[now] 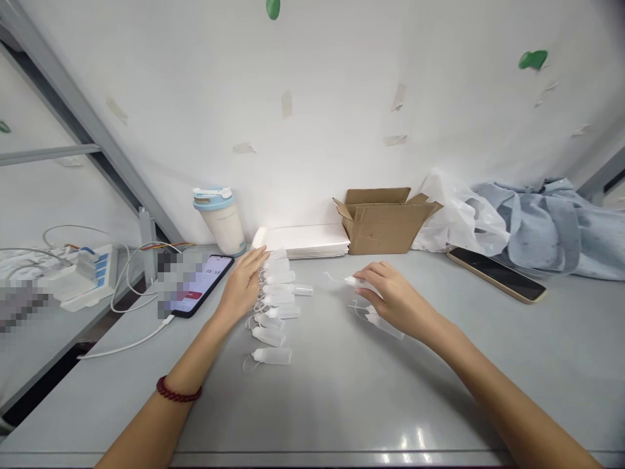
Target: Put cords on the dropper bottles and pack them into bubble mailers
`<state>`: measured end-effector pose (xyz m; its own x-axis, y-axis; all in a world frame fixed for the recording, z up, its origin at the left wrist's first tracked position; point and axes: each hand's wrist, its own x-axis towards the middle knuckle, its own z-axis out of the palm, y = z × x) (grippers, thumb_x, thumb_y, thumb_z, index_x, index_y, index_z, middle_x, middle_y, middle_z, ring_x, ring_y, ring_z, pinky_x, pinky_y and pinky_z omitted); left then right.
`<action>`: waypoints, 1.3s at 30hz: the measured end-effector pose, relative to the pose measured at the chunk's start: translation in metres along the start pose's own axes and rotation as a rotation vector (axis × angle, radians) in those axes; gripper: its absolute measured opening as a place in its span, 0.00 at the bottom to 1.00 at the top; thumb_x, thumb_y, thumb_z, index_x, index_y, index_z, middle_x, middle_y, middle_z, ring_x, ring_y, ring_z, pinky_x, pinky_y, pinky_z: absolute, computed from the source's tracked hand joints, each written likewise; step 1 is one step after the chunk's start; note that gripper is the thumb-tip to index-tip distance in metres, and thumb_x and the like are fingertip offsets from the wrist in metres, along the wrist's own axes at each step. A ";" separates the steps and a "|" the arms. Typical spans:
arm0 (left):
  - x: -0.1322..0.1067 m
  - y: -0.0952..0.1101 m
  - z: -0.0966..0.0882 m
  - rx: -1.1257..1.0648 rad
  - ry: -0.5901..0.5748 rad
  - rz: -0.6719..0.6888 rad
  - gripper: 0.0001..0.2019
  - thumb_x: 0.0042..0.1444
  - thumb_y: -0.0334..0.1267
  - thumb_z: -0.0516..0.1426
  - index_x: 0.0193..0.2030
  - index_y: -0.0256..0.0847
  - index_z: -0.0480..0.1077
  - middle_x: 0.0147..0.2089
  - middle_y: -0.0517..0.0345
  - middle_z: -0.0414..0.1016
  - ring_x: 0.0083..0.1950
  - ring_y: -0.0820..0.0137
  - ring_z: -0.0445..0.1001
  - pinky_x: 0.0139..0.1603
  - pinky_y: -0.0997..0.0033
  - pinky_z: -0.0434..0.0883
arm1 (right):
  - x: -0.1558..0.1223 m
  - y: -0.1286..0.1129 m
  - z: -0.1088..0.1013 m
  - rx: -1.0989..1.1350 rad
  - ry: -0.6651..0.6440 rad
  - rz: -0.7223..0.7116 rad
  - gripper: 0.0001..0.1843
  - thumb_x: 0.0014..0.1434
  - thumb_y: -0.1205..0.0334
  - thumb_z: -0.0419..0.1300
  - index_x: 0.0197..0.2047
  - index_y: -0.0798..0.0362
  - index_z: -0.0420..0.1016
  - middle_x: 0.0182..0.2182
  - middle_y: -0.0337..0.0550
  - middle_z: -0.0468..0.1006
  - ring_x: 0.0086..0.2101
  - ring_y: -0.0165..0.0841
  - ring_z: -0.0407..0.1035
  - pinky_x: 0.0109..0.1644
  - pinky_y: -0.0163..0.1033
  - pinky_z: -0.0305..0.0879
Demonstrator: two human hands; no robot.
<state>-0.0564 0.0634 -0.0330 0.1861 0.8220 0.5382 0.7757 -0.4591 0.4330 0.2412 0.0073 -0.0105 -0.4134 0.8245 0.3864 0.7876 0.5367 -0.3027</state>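
A row of several small white squeeze bottles [276,306] with tethered caps lies on the grey table [342,391]. My left hand [243,284] rests with its fingers stretched flat against the left side of that row, a dark red bead bracelet [176,391] on the wrist. To the right, my right hand [393,296] is closed in a pinch on one small white bottle [350,281] by its tip. Two more such bottles [383,324] lie partly under that hand.
A phone [201,284] on a white cable lies left of the bottles, another phone [495,274] at the right. At the back stand a lidded cup [222,220], a white flat stack [303,240], an open cardboard box [383,220], a plastic bag [459,215] and blue cloth [547,221]. A power strip [88,273] sits far left.
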 end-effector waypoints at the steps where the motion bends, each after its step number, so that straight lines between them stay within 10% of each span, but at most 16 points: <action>1: 0.000 0.000 -0.001 0.003 0.012 0.005 0.21 0.59 0.33 0.42 0.51 0.38 0.71 0.60 0.51 0.67 0.63 0.62 0.59 0.62 0.53 0.58 | 0.000 -0.001 0.000 0.001 0.007 -0.008 0.11 0.61 0.66 0.51 0.44 0.54 0.71 0.36 0.50 0.73 0.39 0.42 0.66 0.40 0.49 0.66; 7: -0.011 0.029 -0.011 -0.074 0.137 0.034 0.17 0.60 0.35 0.45 0.47 0.37 0.72 0.53 0.49 0.72 0.57 0.64 0.65 0.60 0.59 0.61 | 0.000 -0.011 0.003 0.028 0.043 -0.048 0.11 0.62 0.67 0.51 0.46 0.54 0.70 0.38 0.51 0.72 0.39 0.41 0.65 0.41 0.48 0.65; 15: -0.033 0.084 -0.007 -0.356 -0.206 -0.218 0.14 0.58 0.43 0.52 0.45 0.43 0.73 0.43 0.53 0.76 0.39 0.67 0.71 0.31 0.74 0.69 | -0.001 -0.025 0.012 0.124 0.087 -0.113 0.11 0.63 0.63 0.51 0.47 0.53 0.68 0.39 0.51 0.71 0.40 0.40 0.66 0.42 0.46 0.66; 39: -0.031 0.089 -0.023 -0.581 -0.253 -0.437 0.11 0.55 0.44 0.55 0.28 0.41 0.72 0.27 0.62 0.73 0.26 0.74 0.66 0.20 0.78 0.59 | -0.003 -0.056 -0.002 0.515 -0.169 0.056 0.11 0.65 0.63 0.47 0.47 0.50 0.68 0.37 0.43 0.71 0.36 0.31 0.66 0.40 0.37 0.63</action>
<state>-0.0064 -0.0105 0.0055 0.1221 0.9893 0.0795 0.3824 -0.1208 0.9161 0.1989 -0.0254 0.0068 -0.4785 0.8489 0.2244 0.5023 0.4743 -0.7231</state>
